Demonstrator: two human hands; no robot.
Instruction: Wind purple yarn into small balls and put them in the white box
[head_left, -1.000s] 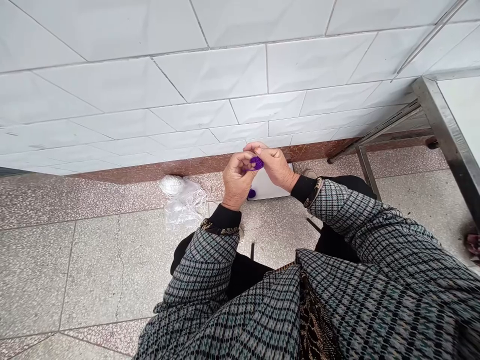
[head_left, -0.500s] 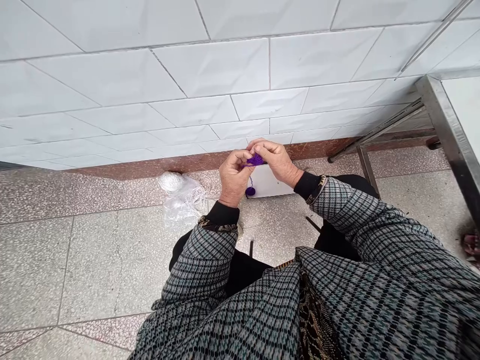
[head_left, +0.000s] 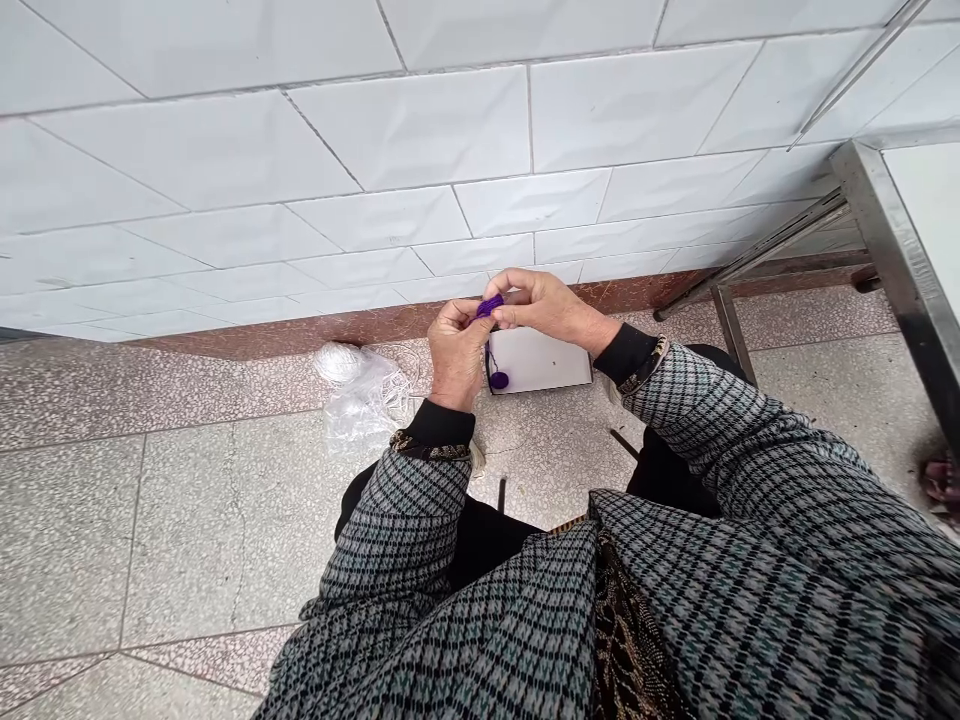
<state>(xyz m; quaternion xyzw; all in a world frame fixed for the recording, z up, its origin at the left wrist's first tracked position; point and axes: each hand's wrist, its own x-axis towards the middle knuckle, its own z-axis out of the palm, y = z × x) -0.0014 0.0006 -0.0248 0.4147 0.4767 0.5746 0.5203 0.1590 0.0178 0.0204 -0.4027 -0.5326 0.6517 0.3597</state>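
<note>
Holding one small purple yarn bundle (head_left: 490, 305) pinched in the fingertips of left hand (head_left: 456, 352) and right hand (head_left: 551, 305), near one shallow white rectangular box (head_left: 541, 360) with a dark rim. See one round purple yarn ball (head_left: 499, 380) at the box's near-left corner, perhaps inside. Note leftward, on the speckled stone floor (head_left: 187, 520), one crumpled clear plastic bag (head_left: 351, 428) touching one round white yarn ball (head_left: 337, 362).

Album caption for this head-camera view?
Left hand and right hand holding purple yarn, with white yarn on the floor.
</note>
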